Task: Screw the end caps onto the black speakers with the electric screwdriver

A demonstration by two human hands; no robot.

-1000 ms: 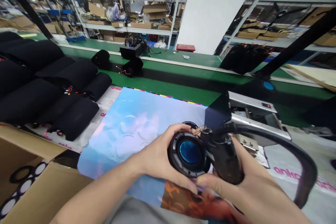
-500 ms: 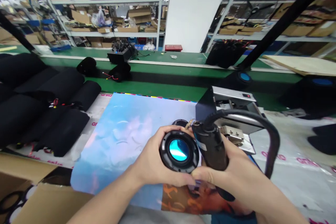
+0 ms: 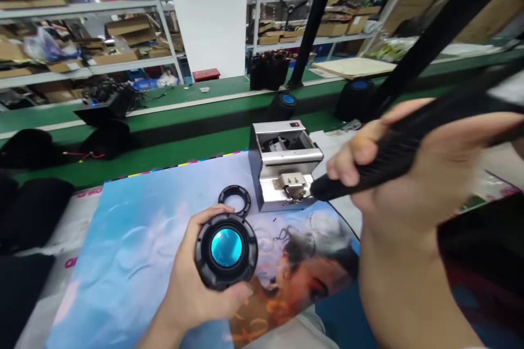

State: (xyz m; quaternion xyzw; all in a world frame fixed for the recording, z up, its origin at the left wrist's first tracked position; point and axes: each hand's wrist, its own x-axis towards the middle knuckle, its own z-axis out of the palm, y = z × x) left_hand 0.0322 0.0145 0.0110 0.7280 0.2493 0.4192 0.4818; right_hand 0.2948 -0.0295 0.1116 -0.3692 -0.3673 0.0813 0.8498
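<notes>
My left hand (image 3: 192, 283) is closed round a round black speaker part (image 3: 226, 251) with a shiny blue centre, held face up over a printed poster sheet (image 3: 135, 251). My right hand (image 3: 409, 174) grips a black powered screwdriver (image 3: 368, 172), raised to the right; its tip points at the front tray of a small silver screw feeder box (image 3: 282, 166). A loose black ring (image 3: 234, 199) lies on the poster just behind the speaker part.
Black cylindrical speaker bodies (image 3: 36, 202) lie at the left on the bench. A green conveyor belt (image 3: 172, 136) runs behind, with more black units (image 3: 286, 104) on it. Shelving with cardboard boxes (image 3: 123, 27) fills the background. A slanted black post (image 3: 434, 38) crosses the upper right.
My right hand lifted the screwdriver off the speaker part and swung it right to the feeder box. The view turned right. My left hand kept hold of the speaker part.
</notes>
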